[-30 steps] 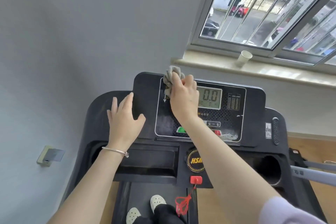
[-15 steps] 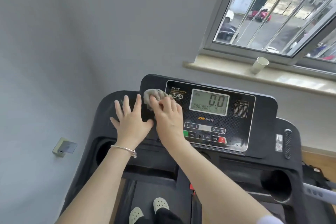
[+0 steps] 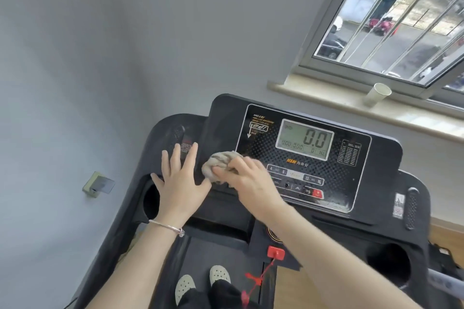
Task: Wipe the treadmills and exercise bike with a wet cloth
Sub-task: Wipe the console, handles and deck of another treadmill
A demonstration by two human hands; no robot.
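right hand [image 3: 247,178] grips the cloth [image 3: 221,165] against the treadmill console [image 3: 351,183], left of its display [image 3: 305,139]. left hand [image 3: 179,183] rests flat, fingers straight. judged early: dust remains lower right; other machines unseen.

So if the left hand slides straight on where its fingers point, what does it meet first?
Probably the small red-lettered label on the treadmill console; the left hand already has fingertips at its edge.

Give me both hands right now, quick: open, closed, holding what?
Left hand: open, fingers spread flat on the treadmill console.
Right hand: closed around the bunched cloth, pressing it on the console.
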